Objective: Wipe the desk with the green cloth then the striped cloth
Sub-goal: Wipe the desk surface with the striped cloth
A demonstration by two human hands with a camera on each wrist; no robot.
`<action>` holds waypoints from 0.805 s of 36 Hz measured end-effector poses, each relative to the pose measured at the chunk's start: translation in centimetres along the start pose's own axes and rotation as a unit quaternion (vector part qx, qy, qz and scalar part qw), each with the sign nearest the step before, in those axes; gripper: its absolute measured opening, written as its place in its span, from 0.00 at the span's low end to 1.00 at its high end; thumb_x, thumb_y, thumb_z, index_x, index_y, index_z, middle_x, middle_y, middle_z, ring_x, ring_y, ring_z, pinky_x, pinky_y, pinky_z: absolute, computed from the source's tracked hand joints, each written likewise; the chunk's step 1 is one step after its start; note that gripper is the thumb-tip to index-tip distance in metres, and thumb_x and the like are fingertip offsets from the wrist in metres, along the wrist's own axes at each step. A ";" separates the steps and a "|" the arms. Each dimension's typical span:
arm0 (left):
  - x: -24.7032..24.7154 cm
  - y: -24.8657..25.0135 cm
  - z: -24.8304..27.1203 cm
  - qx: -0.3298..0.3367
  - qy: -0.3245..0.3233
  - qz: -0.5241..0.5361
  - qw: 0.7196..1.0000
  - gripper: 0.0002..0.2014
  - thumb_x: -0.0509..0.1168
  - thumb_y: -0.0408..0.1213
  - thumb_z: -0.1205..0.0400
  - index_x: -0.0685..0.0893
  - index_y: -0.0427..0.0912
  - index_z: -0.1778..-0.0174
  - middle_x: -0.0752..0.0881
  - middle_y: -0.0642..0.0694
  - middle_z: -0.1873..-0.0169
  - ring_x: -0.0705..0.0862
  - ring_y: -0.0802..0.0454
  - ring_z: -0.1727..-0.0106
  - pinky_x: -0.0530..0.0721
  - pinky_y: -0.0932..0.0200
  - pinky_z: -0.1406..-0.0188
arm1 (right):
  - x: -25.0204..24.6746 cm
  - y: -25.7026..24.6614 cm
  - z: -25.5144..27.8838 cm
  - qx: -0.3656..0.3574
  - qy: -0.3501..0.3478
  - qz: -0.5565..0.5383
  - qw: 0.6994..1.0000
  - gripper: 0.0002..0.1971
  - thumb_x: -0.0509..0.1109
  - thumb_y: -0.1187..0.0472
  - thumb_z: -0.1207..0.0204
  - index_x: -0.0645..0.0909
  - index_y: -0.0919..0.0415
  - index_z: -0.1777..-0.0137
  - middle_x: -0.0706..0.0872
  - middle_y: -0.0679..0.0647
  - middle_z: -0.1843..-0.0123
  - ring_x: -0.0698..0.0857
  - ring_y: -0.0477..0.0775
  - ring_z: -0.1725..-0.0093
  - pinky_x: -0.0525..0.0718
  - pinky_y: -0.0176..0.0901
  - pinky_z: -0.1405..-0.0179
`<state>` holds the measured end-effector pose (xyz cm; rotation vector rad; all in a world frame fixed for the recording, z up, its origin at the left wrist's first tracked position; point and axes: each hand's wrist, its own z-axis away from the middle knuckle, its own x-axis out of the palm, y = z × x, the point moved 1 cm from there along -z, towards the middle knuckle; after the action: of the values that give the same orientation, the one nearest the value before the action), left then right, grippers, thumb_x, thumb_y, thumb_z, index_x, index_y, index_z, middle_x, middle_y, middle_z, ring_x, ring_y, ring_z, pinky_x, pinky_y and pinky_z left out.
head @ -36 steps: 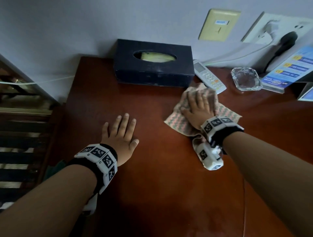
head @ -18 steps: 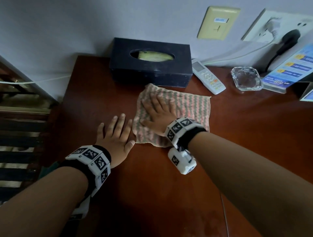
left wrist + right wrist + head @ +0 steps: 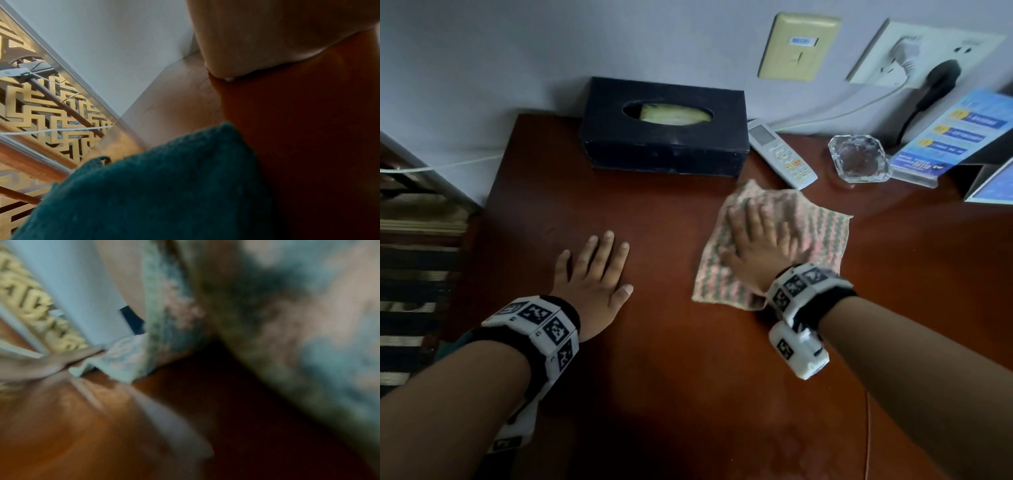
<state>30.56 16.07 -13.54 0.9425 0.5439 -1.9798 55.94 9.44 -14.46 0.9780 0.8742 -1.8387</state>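
Observation:
The striped pink-and-green cloth (image 3: pixel 822 233) lies spread on the red-brown desk (image 3: pixel 654 377), in front of the remote. My right hand (image 3: pixel 756 233) presses flat on the cloth with straight fingers, blurred by motion. The right wrist view is smeared; it shows the striped cloth (image 3: pixel 170 318) bunched on the desk (image 3: pixel 82 426). My left hand (image 3: pixel 594 260) rests palm-down on bare desk, fingers straight, to the left of the cloth and apart from it. The teal-green cloth (image 3: pixel 164 186) fills the lower part of the left wrist view, under my wrist near the desk's left edge.
Along the back wall stand a dark tissue box (image 3: pixel 664 137), a white remote (image 3: pixel 780 154), a glass ashtray (image 3: pixel 859 157) and a blue leaflet stand (image 3: pixel 955 137). Cables run from the wall socket (image 3: pixel 921 51). A gold lattice screen (image 3: pixel 41 105) stands left of the desk.
My right hand slid the striped cloth left towards my left hand, then back right near the remote. The left hand has stayed flat in place.

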 end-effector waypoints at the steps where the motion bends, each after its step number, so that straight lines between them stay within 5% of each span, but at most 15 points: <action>1: 0.0 0.1 0.0 0.000 0.001 0.001 1.000 0.30 0.31 0.57 0.16 0.18 0.49 0.31 0.19 0.49 0.26 0.26 0.49 0.21 0.35 0.39 0.22 | 0.5 -0.7 0.7 -0.030 -0.008 0.026 0.999 0.34 0.45 0.38 0.17 0.29 0.43 0.19 0.23 0.50 0.19 0.26 0.55 0.20 0.27 0.66 0.24; 7: 0.0 0.2 0.1 -0.010 0.010 -0.004 1.000 0.32 0.36 0.56 0.15 0.19 0.48 0.30 0.19 0.51 0.29 0.28 0.49 0.20 0.36 0.40 0.21 | 4.2 -2.1 6.4 -0.210 -0.019 0.092 0.973 0.35 0.42 0.37 0.22 0.32 0.42 0.19 0.24 0.52 0.21 0.27 0.55 0.19 0.28 0.66 0.24; 12: 0.0 0.2 0.2 -0.010 0.016 0.006 1.000 0.32 0.33 0.59 0.17 0.21 0.49 0.28 0.22 0.50 0.24 0.29 0.49 0.19 0.37 0.40 0.22 | 3.7 -0.8 6.7 -0.255 -0.076 0.141 0.954 0.34 0.37 0.32 0.24 0.25 0.36 0.23 0.19 0.43 0.23 0.21 0.47 0.23 0.20 0.56 0.27; 15: -0.1 0.1 0.1 -0.009 0.004 0.001 1.000 0.34 0.23 0.63 0.24 0.20 0.50 0.28 0.18 0.52 0.29 0.27 0.50 0.20 0.35 0.40 0.22 | 2.1 0.4 4.3 -0.215 -0.061 0.158 0.962 0.34 0.34 0.31 0.25 0.28 0.38 0.21 0.23 0.45 0.21 0.23 0.49 0.22 0.24 0.57 0.24; 19: -0.2 0.1 0.2 -0.007 0.000 -0.001 1.000 0.31 0.35 0.56 0.15 0.20 0.51 0.29 0.23 0.50 0.23 0.27 0.50 0.20 0.35 0.41 0.22 | -0.2 2.4 0.8 -0.120 -0.049 0.131 0.983 0.34 0.44 0.35 0.18 0.29 0.39 0.19 0.27 0.47 0.17 0.27 0.50 0.20 0.27 0.58 0.23; 29: -0.3 0.0 0.1 -0.001 -0.007 0.008 1.000 0.31 0.35 0.56 0.15 0.24 0.53 0.23 0.21 0.50 0.24 0.25 0.50 0.21 0.34 0.41 0.22 | -1.7 2.6 -1.7 -0.012 -0.013 0.041 0.999 0.32 0.44 0.39 0.17 0.32 0.40 0.18 0.27 0.46 0.17 0.30 0.50 0.18 0.28 0.59 0.23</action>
<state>30.60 16.17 -13.30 0.9283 0.5282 -1.9693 59.32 10.50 -14.16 0.9583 0.8278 -1.7643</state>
